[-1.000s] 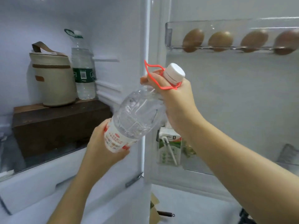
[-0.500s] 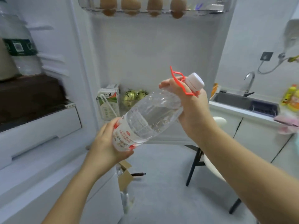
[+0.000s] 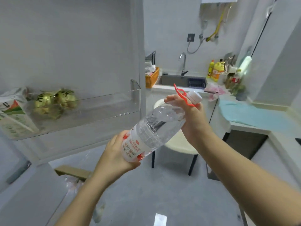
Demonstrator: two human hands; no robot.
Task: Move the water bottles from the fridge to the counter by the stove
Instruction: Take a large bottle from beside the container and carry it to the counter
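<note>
Right grip clasps bottle neck, left grip wraps base; axis slants low-left to up-right, cap twd surface, frame right.

Left of the fingers, the open fridge door and its clear door shelf bar the way. Just beyond and below them stands a white chair. Farther right, the table carries a teal cloth. Open floor lies underneath.
</note>
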